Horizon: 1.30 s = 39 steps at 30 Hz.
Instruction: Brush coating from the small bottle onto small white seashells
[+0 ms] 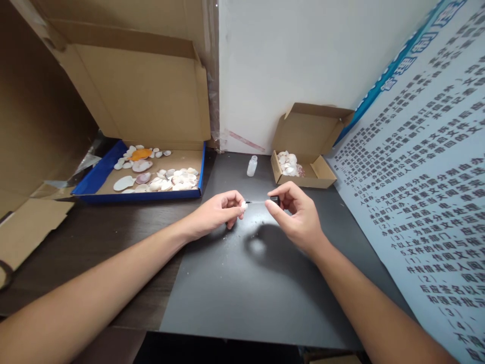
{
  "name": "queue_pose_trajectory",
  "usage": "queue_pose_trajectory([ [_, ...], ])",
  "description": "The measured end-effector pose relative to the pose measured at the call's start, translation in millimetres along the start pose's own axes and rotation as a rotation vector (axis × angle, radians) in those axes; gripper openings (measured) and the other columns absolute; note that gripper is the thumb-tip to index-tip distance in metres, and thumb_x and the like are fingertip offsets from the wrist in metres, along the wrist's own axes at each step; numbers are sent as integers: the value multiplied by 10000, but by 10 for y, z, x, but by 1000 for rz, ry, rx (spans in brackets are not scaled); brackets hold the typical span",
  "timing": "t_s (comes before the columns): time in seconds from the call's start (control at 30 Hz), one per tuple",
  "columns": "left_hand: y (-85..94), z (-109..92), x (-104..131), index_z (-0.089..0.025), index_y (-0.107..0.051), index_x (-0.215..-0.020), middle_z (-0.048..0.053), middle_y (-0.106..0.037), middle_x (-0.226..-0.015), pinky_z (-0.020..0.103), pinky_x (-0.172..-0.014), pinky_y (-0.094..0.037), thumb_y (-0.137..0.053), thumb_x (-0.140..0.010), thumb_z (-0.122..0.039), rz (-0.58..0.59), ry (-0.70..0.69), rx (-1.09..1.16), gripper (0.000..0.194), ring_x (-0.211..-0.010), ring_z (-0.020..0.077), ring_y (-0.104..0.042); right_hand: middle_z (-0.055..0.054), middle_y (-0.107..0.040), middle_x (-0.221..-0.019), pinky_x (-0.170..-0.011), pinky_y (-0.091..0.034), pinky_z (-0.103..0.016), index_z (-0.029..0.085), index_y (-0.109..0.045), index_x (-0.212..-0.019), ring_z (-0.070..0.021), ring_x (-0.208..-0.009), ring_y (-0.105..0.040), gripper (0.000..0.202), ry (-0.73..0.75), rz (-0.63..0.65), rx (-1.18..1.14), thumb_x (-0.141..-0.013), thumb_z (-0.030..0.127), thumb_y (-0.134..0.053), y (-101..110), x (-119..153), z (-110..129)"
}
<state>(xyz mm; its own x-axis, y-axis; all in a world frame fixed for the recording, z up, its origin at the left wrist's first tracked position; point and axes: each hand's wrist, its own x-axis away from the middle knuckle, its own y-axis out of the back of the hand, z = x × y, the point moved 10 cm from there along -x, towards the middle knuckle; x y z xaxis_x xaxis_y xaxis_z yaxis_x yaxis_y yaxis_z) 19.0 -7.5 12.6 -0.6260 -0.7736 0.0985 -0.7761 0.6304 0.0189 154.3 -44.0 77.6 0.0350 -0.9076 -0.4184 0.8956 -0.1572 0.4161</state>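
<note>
Between the thumb and fingers of my left hand point(227, 207) is a small white shell point(244, 206), pinched near its edge. My right hand point(295, 210) holds a black brush cap point(275, 200). A thin pale stem runs left from the cap, and its dark tip point(248, 202) is at the shell; whether it touches cannot be made out. Beyond the hands, a small clear bottle point(252, 166) stands upright without a cap, with whitish contents. Small crumbs lie on the dark grey mat point(227, 298) below my hands.
At the left, an open blue-edged box point(138, 197) holds many shells point(178, 179) and an orange piece point(140, 154). A smaller cardboard box point(322, 177) with shells point(290, 164) stands at the back right. A printed board point(428, 167) borders the right side; cardboard point(34, 227) lies far left.
</note>
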Motion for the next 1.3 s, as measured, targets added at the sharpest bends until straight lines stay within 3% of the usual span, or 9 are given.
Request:
queue_pose_trajectory([
  [0.37, 1, 31, -22, -174, -516, -855, -28, -606, -720, 215, -542, -390, -665, -819, -339, -1, 11, 26, 226, -513, 61, -495, 66, -431, -615, -536, -364, -254, 218, -558, -860, -105, -544, -428, 93, -6, 34, 18, -833, 258, -638, -29, -6, -37],
  [0.5, 4, 28, -16, -169, -524, -847, -22, -615, -726, 214, -538, -390, -675, -821, -371, -6, 15, 23, 253, -507, 58, -491, 69, -423, -607, -532, -355, -256, 219, -542, -842, -103, -535, -410, 104, -29, -8, 59, -826, 248, -640, 11, -17, -62],
  [0.67, 10, 31, -14, -170, -530, -850, -14, -638, -731, 214, -527, -393, -694, -804, -370, -5, 29, 38, 263, -499, 61, -504, 60, -426, -635, -541, -371, -256, 222, -548, -872, -110, -555, -430, 79, -25, 58, -12, -843, 255, -613, -54, -15, -55],
  [0.87, 24, 51, -19, -159, -557, -847, 4, -658, -753, 211, -517, -389, -701, -807, -392, -10, 46, 46, 276, -501, 59, -504, 56, -422, -645, -532, -356, -257, 220, -538, -869, -113, -561, -409, 69, -37, 14, -26, -841, 242, -597, -5, -15, -75],
  [0.97, 19, 54, -14, -155, -577, -846, -2, -652, -733, 208, -518, -385, -706, -801, -383, -6, 53, 55, 266, -502, 56, -496, 65, -405, -637, -534, -351, -257, 221, -532, -898, -111, -554, -399, 85, -48, 37, -32, -843, 240, -594, -35, -14, -101],
  [1.13, 27, 58, -11, -155, -616, -833, -13, -612, -663, 207, -511, -381, -713, -788, -407, -17, 58, 52, 273, -513, 65, -477, 66, -395, -665, -542, -344, -260, 232, -470, -891, -112, -569, -392, 139, -67, -34, -97, -838, 253, -596, 29, -18, -154],
  [1.2, 32, 74, -15, -157, -620, -826, -16, -601, -642, 205, -506, -375, -723, -776, -420, -21, 66, 50, 286, -512, 68, -474, 67, -397, -670, -538, -346, -261, 236, -453, -896, -111, -560, -394, 131, -68, -1, -165, -856, 271, -573, -2, -16, -153],
  [1.3, 43, 91, -22, -157, -627, -816, -19, -596, -623, 203, -501, -365, -729, -769, -431, -24, 71, 48, 296, -505, 68, -465, 72, -393, -651, -545, -342, -263, 233, -458, -880, -109, -557, -389, 136, -72, 22, -93, -843, 251, -587, -19, -11, -146],
])
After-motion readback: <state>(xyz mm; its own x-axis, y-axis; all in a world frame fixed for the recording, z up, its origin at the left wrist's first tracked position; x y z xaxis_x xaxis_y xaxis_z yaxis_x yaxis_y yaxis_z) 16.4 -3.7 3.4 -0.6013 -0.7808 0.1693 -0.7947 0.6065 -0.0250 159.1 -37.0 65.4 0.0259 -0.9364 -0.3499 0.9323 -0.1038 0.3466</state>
